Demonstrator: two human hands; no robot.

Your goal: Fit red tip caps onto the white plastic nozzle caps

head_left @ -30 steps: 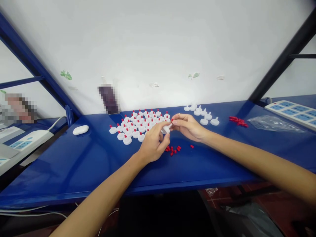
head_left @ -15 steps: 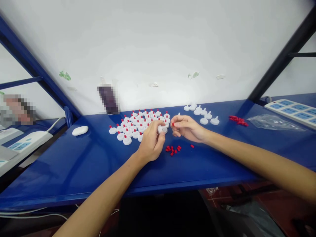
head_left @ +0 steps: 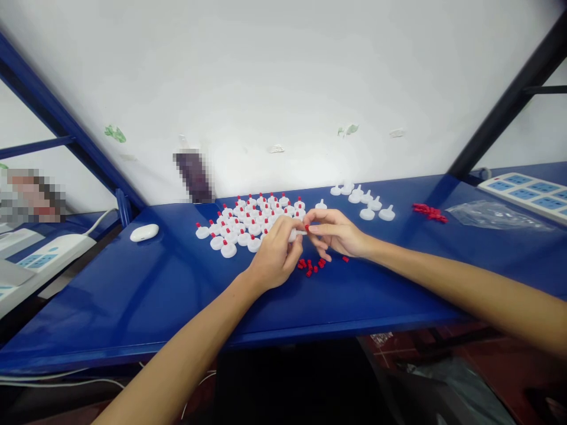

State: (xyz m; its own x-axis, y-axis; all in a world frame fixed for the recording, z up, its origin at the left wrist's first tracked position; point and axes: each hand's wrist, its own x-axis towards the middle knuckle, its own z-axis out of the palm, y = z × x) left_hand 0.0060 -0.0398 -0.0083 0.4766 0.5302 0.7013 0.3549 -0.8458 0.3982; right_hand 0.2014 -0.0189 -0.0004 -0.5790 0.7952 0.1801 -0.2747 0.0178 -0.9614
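Observation:
My left hand (head_left: 278, 251) is closed around a white nozzle cap (head_left: 299, 233), its spout pointing right. Between the thumb and finger of my right hand (head_left: 339, 233) is a small red tip cap (head_left: 307, 228), at the end of that spout. Whether the red cap is seated on it I cannot tell. Left of my hands stands a group of white nozzle caps with red tips (head_left: 243, 238). Below my right hand lie several loose red tip caps (head_left: 309, 267). White nozzle caps without red tips (head_left: 367, 213) stand behind, to the right.
On the blue table (head_left: 186, 313) a white earphone case (head_left: 144, 232) lies at the left. A pile of red caps (head_left: 429, 213) and a clear plastic bag (head_left: 487, 213) lie at the right. Power strips (head_left: 527, 192) are at both sides; a phone-like blurred object (head_left: 195, 177) leans on the wall.
My hands have come together. The nozzle cap in my left hand has turned its spout toward the right, and the red cap in my right hand now meets the spout's end.

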